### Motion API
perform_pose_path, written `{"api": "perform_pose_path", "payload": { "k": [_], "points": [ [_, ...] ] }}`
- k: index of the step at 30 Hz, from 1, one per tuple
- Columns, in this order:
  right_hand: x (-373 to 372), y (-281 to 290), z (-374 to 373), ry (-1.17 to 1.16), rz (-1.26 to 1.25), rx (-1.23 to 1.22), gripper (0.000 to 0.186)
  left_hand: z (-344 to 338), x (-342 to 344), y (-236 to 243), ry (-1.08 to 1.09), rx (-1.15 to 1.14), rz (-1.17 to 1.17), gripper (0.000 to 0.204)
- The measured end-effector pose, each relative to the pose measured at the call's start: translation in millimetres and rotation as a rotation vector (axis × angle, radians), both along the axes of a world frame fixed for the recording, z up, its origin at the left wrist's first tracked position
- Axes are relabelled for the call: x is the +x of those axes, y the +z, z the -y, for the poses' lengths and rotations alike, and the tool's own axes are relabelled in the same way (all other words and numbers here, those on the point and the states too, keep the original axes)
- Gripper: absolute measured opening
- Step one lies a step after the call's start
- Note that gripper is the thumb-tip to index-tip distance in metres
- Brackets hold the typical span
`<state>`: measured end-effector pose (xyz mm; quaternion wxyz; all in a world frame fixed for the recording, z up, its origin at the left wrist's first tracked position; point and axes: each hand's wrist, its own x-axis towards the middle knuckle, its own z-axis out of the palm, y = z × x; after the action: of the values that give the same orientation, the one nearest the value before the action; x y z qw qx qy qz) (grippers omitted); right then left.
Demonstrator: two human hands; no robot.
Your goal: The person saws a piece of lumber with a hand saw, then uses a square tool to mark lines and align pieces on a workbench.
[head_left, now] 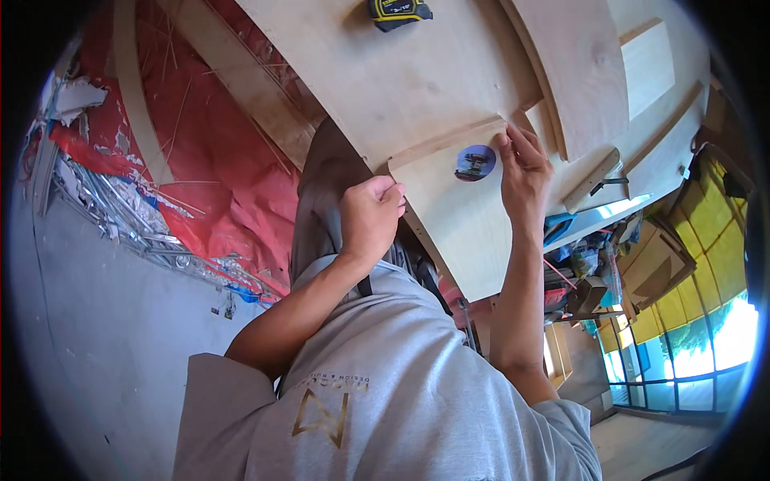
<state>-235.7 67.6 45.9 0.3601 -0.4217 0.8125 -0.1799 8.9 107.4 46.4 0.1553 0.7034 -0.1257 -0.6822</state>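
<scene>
A narrow wooden strip (pixel 445 141) lies across the pale plywood panel (pixel 473 240) in front of me. My right hand (pixel 527 172) has thumb and fingertips closed at the strip's right end. My left hand (pixel 371 216) is curled closed beside the strip's left end, just off the panel's edge; whatever its fingers hold, if anything, is hidden. Between the hands, a round purple picture disc (pixel 475 163) with a dark figure sits on the panel, just below the strip. Farther off, a yellow and black tape measure (pixel 399 13) rests on the larger plywood sheet (pixel 401 80).
More plywood pieces (pixel 573 72) lie at the far right, near a short wooden block with a dark clamp-like part (pixel 593 180). Red sheeting (pixel 216 136) with long wood offcuts covers the floor at left, beside metal scraps (pixel 120 200). Assorted clutter (pixel 585 272) is at right.
</scene>
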Motion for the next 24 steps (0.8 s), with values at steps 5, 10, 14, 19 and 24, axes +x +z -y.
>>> {"api": "perform_pose_path", "payload": {
  "k": [5, 10, 14, 19, 24],
  "points": [
    [3, 8, 6, -0.015, 0.001, 0.049, 0.033, 5, 2, 2, -0.070, -0.012, 0.021, 0.023],
    [2, 12, 11, -0.010, -0.006, 0.080, 0.032, 5, 11, -4, -0.270, -0.039, 0.010, 0.018],
    [-6, 10, 12, -0.027, 0.009, 0.104, 0.031, 23, 17, 14, -0.620, -0.247, 0.152, 0.027],
    [1, 13, 15, 0.009, -0.002, 0.083, 0.030, 38, 15, 16, -0.928, -0.775, 0.394, 0.055],
    [4, 11, 10, -0.005, -0.037, 0.048, 0.028, 50, 10, 8, -0.974, -0.912, 0.360, 0.045]
  ]
}}
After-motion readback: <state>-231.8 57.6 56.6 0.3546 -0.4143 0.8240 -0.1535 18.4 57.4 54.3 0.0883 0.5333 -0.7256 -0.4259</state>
